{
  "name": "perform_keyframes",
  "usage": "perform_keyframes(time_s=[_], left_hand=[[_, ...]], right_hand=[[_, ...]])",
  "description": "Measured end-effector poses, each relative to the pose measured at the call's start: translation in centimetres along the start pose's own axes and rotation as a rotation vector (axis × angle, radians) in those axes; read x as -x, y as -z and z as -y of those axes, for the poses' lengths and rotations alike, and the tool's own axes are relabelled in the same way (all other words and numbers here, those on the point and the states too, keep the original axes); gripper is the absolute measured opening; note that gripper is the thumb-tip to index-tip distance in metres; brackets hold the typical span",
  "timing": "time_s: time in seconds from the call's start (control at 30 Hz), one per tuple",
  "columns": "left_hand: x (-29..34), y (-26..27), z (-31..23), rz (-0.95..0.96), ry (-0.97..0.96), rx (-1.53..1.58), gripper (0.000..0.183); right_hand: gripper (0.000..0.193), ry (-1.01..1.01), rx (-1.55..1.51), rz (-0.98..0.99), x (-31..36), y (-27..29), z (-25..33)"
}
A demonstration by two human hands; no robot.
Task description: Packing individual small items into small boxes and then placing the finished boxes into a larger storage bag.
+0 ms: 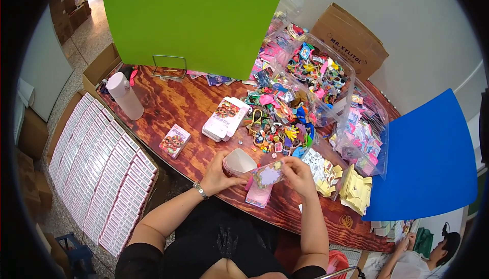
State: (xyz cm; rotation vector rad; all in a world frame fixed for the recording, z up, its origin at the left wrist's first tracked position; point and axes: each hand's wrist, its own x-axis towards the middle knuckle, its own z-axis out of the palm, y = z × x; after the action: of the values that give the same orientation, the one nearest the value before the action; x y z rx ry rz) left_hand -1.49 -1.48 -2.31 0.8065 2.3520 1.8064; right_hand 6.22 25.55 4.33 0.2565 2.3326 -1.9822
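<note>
My left hand is wrapped around a small open paper box, whose white inside faces up. Between the fingertips of my right hand is a flat printed card, purple and green with a pale centre. The card is just right of the box's mouth. Beneath it, at the table's near edge, lies a pink stack of flat pieces. A closed small box stands to the left, and white-pink flattened boxes lie ahead of my left hand.
Colourful trinkets are heaped ahead, beside clear plastic bins. Yellow folded papers and rubber bands lie right. A bottle stands left; a carton of small boxes is below. Green and blue panels border the table. Another person sits lower right.
</note>
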Motion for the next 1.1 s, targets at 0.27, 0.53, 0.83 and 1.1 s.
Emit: perform_keyframes(time_s=[0.27,0.53,0.83,1.1], left_hand=[[0.1,0.4,-0.8,-0.121,-0.003,-0.142,0.077],[0.1,0.3,-1.6,-0.168,-0.112,-0.285,0.074],[0.1,1.5,-0.7,-0.220,0.019,-0.060,0.074],[0.5,1.0,-0.3,-0.171,-0.015,-0.170,0.080]], right_hand=[[0.021,0.370,-0.132,-0.347,0.7,-2.2,4.0],[0.027,0.407,-0.020,-0.335,0.8,-4.5,5.0],[0.047,0.135,0.123,0.022,1.4,-0.3,-0.7],[0.032,0.269,0.903,-0.091,1.3,-1.2,-1.8]])
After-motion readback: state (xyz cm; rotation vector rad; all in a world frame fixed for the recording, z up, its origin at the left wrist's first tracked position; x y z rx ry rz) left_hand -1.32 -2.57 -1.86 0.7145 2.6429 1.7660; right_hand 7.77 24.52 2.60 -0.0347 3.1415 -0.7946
